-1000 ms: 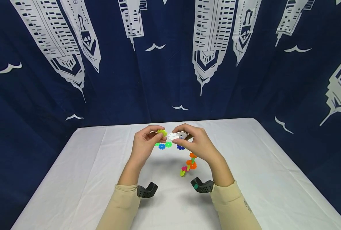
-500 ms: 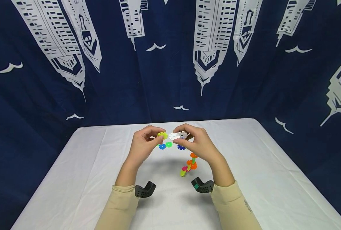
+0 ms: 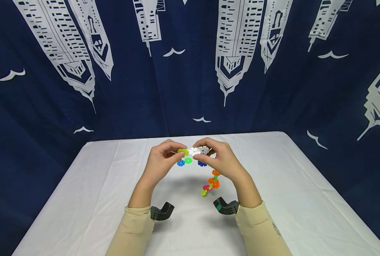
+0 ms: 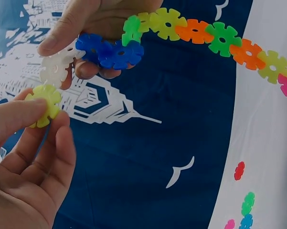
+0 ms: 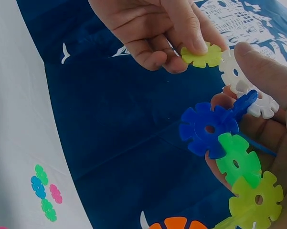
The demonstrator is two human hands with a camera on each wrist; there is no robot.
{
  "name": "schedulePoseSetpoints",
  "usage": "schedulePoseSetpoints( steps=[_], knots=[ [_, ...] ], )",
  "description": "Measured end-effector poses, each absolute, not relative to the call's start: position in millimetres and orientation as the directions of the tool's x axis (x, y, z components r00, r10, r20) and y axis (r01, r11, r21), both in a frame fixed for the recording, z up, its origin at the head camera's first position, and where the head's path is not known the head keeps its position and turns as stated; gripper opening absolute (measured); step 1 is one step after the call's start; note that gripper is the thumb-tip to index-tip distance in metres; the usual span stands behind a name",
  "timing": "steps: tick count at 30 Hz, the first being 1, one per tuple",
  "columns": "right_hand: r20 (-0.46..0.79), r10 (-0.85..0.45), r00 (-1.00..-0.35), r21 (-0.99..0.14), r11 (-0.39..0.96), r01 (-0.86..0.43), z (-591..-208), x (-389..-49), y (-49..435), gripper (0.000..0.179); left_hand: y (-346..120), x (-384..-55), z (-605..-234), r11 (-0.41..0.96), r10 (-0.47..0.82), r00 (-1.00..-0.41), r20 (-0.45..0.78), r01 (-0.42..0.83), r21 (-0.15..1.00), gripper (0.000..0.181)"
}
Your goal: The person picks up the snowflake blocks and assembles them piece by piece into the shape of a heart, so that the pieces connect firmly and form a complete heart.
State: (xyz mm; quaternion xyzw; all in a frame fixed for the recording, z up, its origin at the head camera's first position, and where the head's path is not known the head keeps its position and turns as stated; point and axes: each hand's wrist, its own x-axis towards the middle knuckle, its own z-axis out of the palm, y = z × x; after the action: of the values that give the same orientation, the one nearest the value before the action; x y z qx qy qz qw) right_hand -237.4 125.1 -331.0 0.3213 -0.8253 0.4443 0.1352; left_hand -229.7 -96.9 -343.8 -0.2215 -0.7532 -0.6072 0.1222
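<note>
My left hand (image 3: 162,158) pinches a yellow snowflake disc (image 4: 51,107) between thumb and fingers. Opposite it, my right hand (image 3: 218,156) grips a white snowflake disc (image 5: 229,70) at the end of a chain of interlocked discs. The yellow disc's notched edge is right at the white disc's rim. Blue discs (image 5: 207,129), a green disc (image 5: 236,160) and a yellow-green disc (image 5: 258,198) follow along the chain. Farther on come orange, green, yellow and pink discs, hanging below my right hand in the head view. Both hands are raised above the white table.
On the white tablecloth (image 3: 90,199) lie several loose discs, among them a blue disc (image 3: 181,163), a green disc (image 3: 188,160) and a pink disc (image 5: 56,193). A dark blue curtain (image 3: 129,99) with white prints stands behind the table.
My left hand has turned the yellow disc flatter and brought it rightward up to the white disc. The right hand and its chain stay nearly still.
</note>
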Motion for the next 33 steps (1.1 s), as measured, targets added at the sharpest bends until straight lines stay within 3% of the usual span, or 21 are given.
schedulePoseSetpoints(
  steps=[15, 33],
  knots=[
    [0.526, -0.421, -0.739, -0.644, 0.37, -0.669, -329.0, -235.8, 123.9, 0.027, -90.6, -222.9, -337.7, 0.217, 0.177, -0.785, 0.593, 0.619, 0.755, 0.014],
    [0.56, -0.399, -0.726, -0.662, 0.31, -0.682, -326.3, -232.9, 126.7, 0.028, -79.6, -218.2, -338.8, 0.106, 0.109, -0.812, 0.573, 0.583, 0.806, 0.013]
  ],
)
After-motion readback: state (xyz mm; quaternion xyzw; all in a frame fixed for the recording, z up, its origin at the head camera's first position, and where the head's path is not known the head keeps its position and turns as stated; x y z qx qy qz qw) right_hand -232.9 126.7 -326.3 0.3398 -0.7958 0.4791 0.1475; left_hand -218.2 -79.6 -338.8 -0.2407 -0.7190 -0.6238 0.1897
